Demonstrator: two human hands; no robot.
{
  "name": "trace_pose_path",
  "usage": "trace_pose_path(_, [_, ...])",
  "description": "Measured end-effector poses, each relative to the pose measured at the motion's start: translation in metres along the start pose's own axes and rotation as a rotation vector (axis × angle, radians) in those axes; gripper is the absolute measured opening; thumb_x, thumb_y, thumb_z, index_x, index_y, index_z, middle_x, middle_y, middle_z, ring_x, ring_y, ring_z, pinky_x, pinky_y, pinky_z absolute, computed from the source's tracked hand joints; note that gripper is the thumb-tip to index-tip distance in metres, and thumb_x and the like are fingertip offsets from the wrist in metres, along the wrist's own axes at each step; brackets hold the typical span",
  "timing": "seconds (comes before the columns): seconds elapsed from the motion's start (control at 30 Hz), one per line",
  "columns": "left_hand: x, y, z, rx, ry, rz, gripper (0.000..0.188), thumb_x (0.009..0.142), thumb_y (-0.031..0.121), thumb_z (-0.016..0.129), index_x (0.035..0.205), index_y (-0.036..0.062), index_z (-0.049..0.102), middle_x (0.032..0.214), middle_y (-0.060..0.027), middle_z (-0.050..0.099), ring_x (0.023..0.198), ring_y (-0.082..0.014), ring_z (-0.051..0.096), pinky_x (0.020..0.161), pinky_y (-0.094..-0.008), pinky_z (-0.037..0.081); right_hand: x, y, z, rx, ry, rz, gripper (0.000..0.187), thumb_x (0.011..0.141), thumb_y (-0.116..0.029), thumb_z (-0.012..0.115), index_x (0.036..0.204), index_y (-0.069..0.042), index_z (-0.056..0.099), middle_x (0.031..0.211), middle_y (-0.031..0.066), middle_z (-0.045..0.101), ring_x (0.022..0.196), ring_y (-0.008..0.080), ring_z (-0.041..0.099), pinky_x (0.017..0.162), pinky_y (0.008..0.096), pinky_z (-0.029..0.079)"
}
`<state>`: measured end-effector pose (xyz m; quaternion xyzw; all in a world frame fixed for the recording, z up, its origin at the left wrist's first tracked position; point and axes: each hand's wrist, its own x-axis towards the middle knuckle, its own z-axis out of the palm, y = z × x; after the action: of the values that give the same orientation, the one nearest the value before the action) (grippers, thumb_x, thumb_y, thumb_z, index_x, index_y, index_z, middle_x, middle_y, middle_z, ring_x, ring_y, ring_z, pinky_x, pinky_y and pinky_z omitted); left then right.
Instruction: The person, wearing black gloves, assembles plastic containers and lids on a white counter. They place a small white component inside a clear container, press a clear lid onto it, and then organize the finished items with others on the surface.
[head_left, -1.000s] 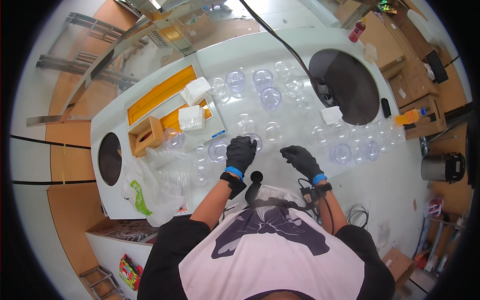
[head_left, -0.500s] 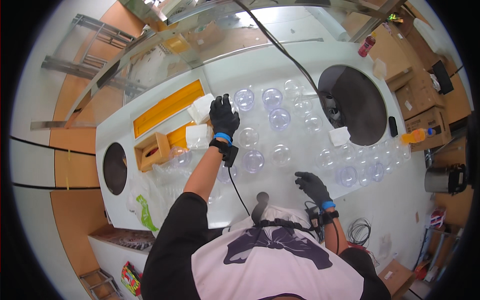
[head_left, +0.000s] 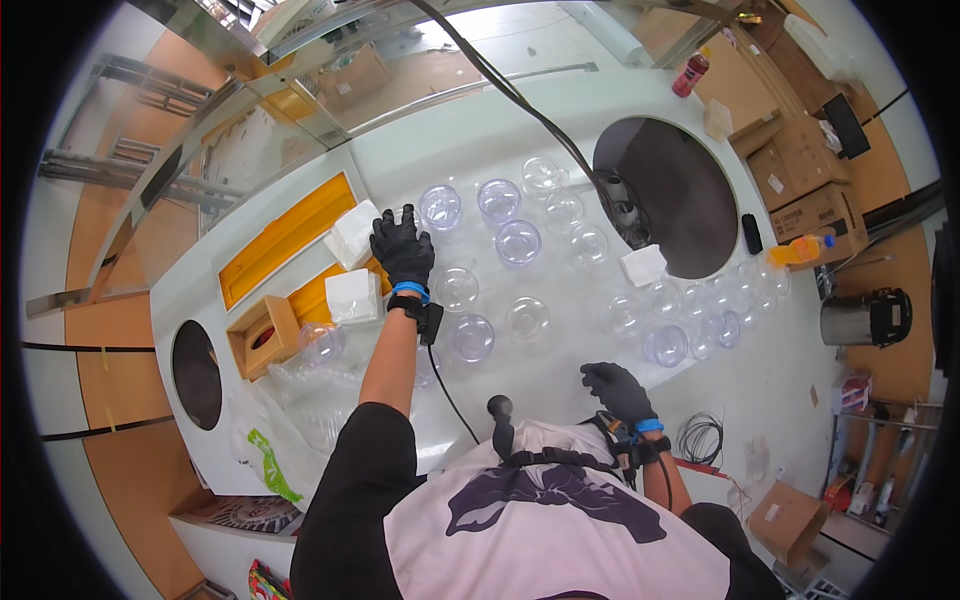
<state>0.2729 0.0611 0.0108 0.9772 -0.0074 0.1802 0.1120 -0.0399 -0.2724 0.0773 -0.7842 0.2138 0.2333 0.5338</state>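
My left hand (head_left: 402, 252), in a black glove, reaches over the white table with its fingers spread. Its fingertips are beside a clear round plastic cup (head_left: 440, 207), and another clear rim shows partly behind them. Two stacks of white paper napkins (head_left: 353, 297) lie just left of this hand, the farther one (head_left: 352, 234) close to its fingers. Several more clear cups (head_left: 517, 242) stand in loose rows to the right. My right hand (head_left: 617, 392), also gloved, hovers by the table's near edge. Its fingers are loosely bent and apart, with nothing visible in them.
A wooden box (head_left: 262, 336) and orange trays (head_left: 288, 240) are at the left. Many clear cups (head_left: 665, 345) crowd the right edge by a dark round opening (head_left: 665, 195) and an orange bottle (head_left: 800, 250). A black cable (head_left: 520, 105) hangs across the far side.
The view has shifted, so the table's contents sit farther left in the picture. My left hand stays beside the same cups. My right hand's fingers have bent slightly.
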Motion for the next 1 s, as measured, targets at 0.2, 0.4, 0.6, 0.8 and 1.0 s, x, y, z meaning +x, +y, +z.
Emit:
trace_pose_path(0.2, [-0.001,0.0,-0.026,-0.087,-0.167,0.041,0.052,0.074,0.029,0.075,0.125,0.0206,0.064,0.142,-0.023,0.046,0.127,-0.0423,0.047,0.103,-0.0547,0.042,0.0,-0.02,-0.001,-0.091,-0.042,0.084,0.031,0.095,-0.031,0.066,0.11,-0.005,0.073,0.092,0.0033,0.07,0.077,0.0114,0.063,0.068,0.027,0.051])
trace_pose_path(0.4, [0.0,0.01,-0.046,0.027,-0.34,0.002,0.045,0.07,0.033,0.079,0.11,0.0192,0.066,0.116,-0.0149,0.058,0.114,-0.0409,0.053,0.09,-0.0546,0.047,0.001,-0.015,-0.004,-0.145,-0.095,0.04,0.033,0.093,-0.036,0.067,0.102,-0.005,0.074,0.089,0.0039,0.068,0.076,0.0117,0.063,0.066,0.0273,0.05])
trace_pose_path(0.6, [-0.009,-0.01,-0.054,-0.166,-0.091,0.081,0.059,0.064,0.032,0.086,0.115,0.0143,0.062,0.106,-0.0124,0.062,0.106,-0.0358,0.057,0.09,-0.0487,0.048,-0.01,-0.012,-0.005,-0.179,-0.058,-0.118,0.033,0.092,-0.03,0.057,0.097,0.0,0.072,0.088,0.0154,0.068,0.07,0.0269,0.065,0.067,0.039,0.052])
trace_pose_path(0.8, [-0.012,-0.018,-0.067,-0.227,-0.012,0.1,0.094,0.063,0.028,0.088,0.146,0.0129,0.047,0.114,-0.0189,0.059,0.114,-0.0378,0.054,0.101,-0.0466,0.043,-0.006,0.013,-0.008,-0.242,-0.06,-0.269,0.035,0.092,-0.034,0.065,0.104,-0.002,0.073,0.093,0.0094,0.072,0.08,0.0187,0.066,0.074,0.034,0.053])
trace_pose_path(1.0, [-0.026,-0.031,-0.087,-0.209,-0.163,-0.15,0.087,0.061,0.033,0.09,0.136,0.0089,0.054,0.136,-0.0263,0.042,0.129,-0.0436,0.04,0.11,-0.0496,0.036,-0.007,0.0,-0.005,-0.101,-0.067,-0.079,0.036,0.092,-0.032,0.059,0.102,0.0,0.072,0.092,0.0129,0.071,0.075,0.0231,0.068,0.071,0.0359,0.054])
